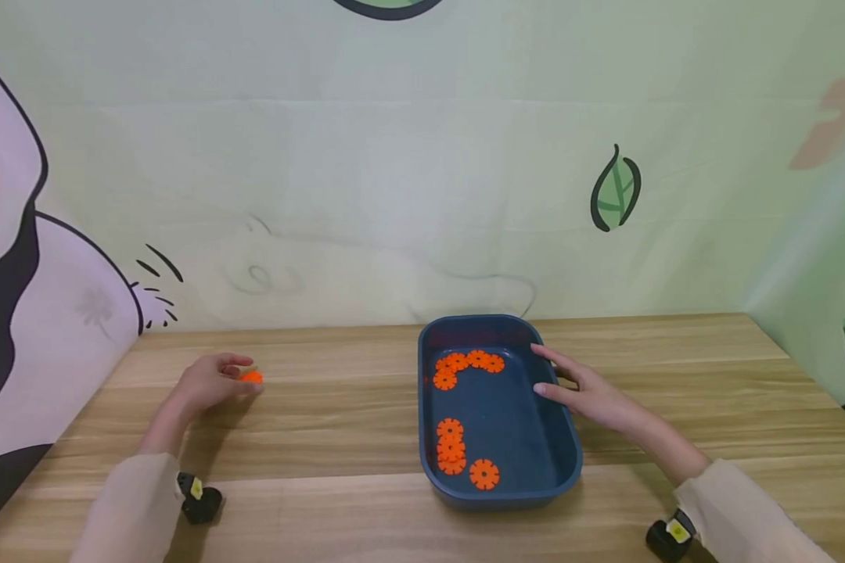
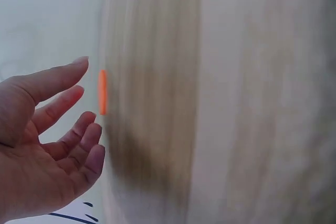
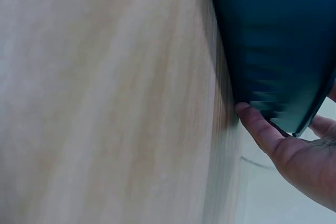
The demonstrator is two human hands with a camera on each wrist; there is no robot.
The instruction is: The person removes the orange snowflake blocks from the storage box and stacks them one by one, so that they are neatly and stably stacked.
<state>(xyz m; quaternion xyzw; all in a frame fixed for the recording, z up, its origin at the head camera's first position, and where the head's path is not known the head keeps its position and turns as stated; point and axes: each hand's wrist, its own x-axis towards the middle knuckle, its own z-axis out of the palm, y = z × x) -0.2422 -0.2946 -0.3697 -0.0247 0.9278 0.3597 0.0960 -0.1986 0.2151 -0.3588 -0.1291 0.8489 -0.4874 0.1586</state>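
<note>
My left hand [image 1: 213,381] is low over the left of the table, fingers parted and slightly bent. Just past its fingertips is a small orange disc [image 1: 251,378], seen edge-on in the left wrist view with a gap between it and the fingers. My right hand [image 1: 587,391] holds the right side wall of a dark blue bin [image 1: 570,438]. Two fingertips reach over the rim, while another finger [image 3: 260,129] lies against the outside near the base in the right wrist view. Inside the bin, several notched orange discs [image 1: 484,474] lie along its left side and far end.
The bin stands on a wood-grain table [image 1: 338,438], right of centre. Behind the table hangs a pale green printed backdrop [image 1: 394,180] with cartoon shapes. Small black devices [image 1: 201,503] are strapped at both wrists, over light sleeves.
</note>
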